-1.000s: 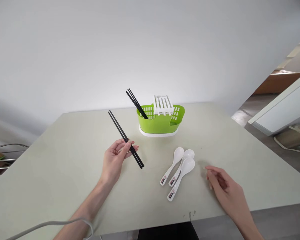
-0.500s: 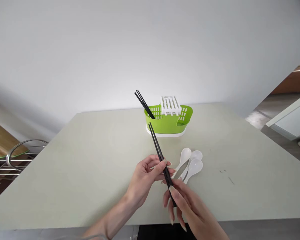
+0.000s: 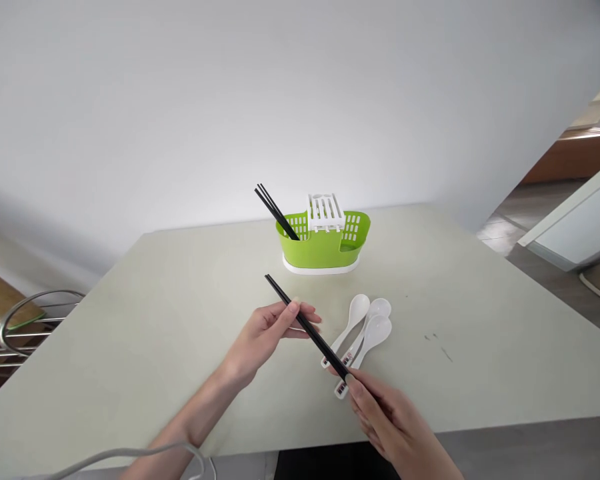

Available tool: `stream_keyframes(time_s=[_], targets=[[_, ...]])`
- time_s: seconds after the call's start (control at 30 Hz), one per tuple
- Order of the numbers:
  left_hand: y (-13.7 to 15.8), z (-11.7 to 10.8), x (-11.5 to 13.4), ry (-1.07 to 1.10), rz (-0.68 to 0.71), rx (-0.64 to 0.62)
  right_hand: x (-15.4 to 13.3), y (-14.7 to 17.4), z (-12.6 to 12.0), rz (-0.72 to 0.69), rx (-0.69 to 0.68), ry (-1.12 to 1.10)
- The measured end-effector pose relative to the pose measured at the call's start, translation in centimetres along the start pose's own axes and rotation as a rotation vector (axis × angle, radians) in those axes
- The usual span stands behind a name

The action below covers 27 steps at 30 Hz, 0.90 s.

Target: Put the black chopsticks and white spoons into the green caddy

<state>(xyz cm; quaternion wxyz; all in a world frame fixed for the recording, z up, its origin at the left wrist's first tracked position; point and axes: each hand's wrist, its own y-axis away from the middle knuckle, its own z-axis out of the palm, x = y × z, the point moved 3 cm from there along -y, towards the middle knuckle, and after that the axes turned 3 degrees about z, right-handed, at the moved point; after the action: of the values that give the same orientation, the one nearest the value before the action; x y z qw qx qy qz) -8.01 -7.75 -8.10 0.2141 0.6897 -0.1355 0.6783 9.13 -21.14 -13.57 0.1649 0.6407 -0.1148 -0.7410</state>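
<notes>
A pair of black chopsticks (image 3: 316,335) lies side by side across both my hands, thin tips pointing up and left. My left hand (image 3: 267,337) pinches them nearer the tips, thumb on top. Farther down, my right hand (image 3: 387,413) grips the thick ends, which its fingers partly hide. Just beyond my hands, three white spoons (image 3: 377,330) rest on the table, overlapping, handles toward me. Behind them stands a green cutlery basket (image 3: 320,252) with a white slatted top and white base. Several black chopsticks (image 3: 277,212) lean out of its left compartment.
The pale table (image 3: 190,287) meets a white wall at the back. At the left edge is a metal wire rack (image 3: 25,333) with a wooden board (image 3: 5,303). A grey cable (image 3: 125,453) crosses near my left forearm.
The held chopsticks have swung to a flatter slant, tips moving left and down, and now lie closer together. My left hand has moved left. Spoon handles show more fully.
</notes>
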Motion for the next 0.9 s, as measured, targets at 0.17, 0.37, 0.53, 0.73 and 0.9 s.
stream_keyframes(time_s=[0.17,0.37,0.53,0.73,0.9], targets=[[0.2,-1.5,0.4,-0.199,-0.013,0.031,0.1,0.0,-0.6,-0.013,-0.006,0.002],[0.2,-1.6,0.4,-0.126,-0.039,0.006,0.2,0.1,-1.3,0.032,0.015,-0.041],[-0.9,-3.5,1.8,-0.063,0.065,0.157,-0.3,0.5,-4.2,-0.081,0.165,0.01],[-2.7,-9.2,5.3,0.062,0.322,0.556,1.0,-0.5,-12.1,-0.195,0.531,0.121],[-4.5,-13.4,7.2,0.032,0.453,0.74,2.3,-1.5,-14.9,-0.202,0.675,0.114]])
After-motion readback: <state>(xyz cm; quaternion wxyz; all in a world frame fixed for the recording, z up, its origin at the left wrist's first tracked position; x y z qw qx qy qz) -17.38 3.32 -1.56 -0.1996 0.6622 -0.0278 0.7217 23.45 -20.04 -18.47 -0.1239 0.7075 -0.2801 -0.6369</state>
